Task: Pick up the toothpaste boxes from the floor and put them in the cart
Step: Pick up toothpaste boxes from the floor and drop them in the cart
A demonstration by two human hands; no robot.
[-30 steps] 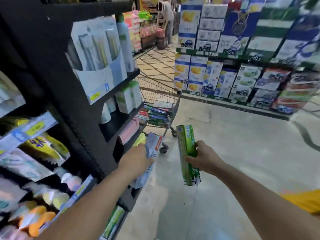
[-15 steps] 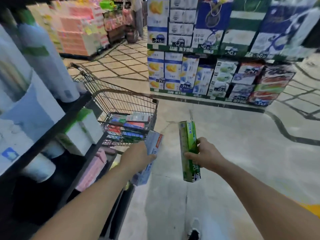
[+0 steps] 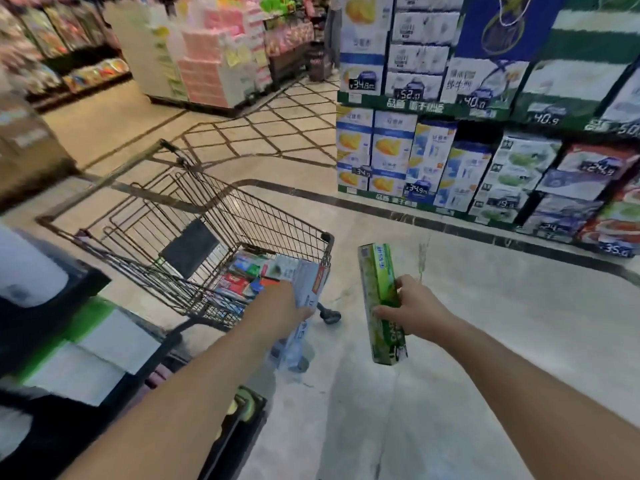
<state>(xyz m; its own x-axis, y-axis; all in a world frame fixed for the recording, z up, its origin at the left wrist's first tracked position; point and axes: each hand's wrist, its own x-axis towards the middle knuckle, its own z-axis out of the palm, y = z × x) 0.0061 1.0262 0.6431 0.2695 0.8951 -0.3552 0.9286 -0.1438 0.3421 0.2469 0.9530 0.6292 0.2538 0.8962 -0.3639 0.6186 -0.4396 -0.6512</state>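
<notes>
My left hand [image 3: 281, 308] grips a pale blue-white toothpaste box [image 3: 304, 299] with a red end, held just at the near right corner of the wire cart [image 3: 221, 199]. My right hand [image 3: 412, 308] holds a long green toothpaste box [image 3: 379, 282] upright, to the right of the cart and above the floor. Several toothpaste boxes [image 3: 249, 275] lie in the bottom of the cart's basket.
A dark shelf unit [image 3: 52, 341] with white and green packs stands close on my left. Stacked cartons with price tags [image 3: 450, 161] line the right side. A pink product display [image 3: 214, 64] stands beyond the cart. A cart wheel [image 3: 330, 317] rests on the pale floor.
I have moved closer to the cart, which now fills more of the view. Both hands carry their boxes forward; the left box has reached the cart's near corner.
</notes>
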